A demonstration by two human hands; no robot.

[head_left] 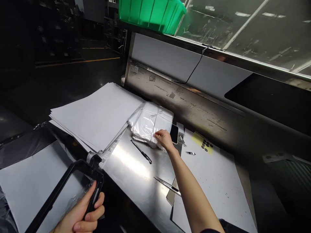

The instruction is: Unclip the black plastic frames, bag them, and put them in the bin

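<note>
- Bare hands: two, one left hand [84, 210] and one right hand [166, 139]
- Black rectangular open frame [55, 193]: one
- Bundle of clear, glossy plastic bags [152, 119]: one, layers too close to count
- Stack of large white sheets [97, 116]: one, several edges showing, exact number unclear
- Slim black pen [141, 151]: one
- Black-faced phone with rounded corners [174, 134]: one
- Long, slender silver tool [167, 185]: one
- Small silver blade-like piece [190, 153]: one
- Yellow paper square [197, 137]: one
- Small round black stickers [207, 144]: about nine
- Green ribbed plastic bin [150, 14]: one
- Thin black cable [195, 67]: one
</note>
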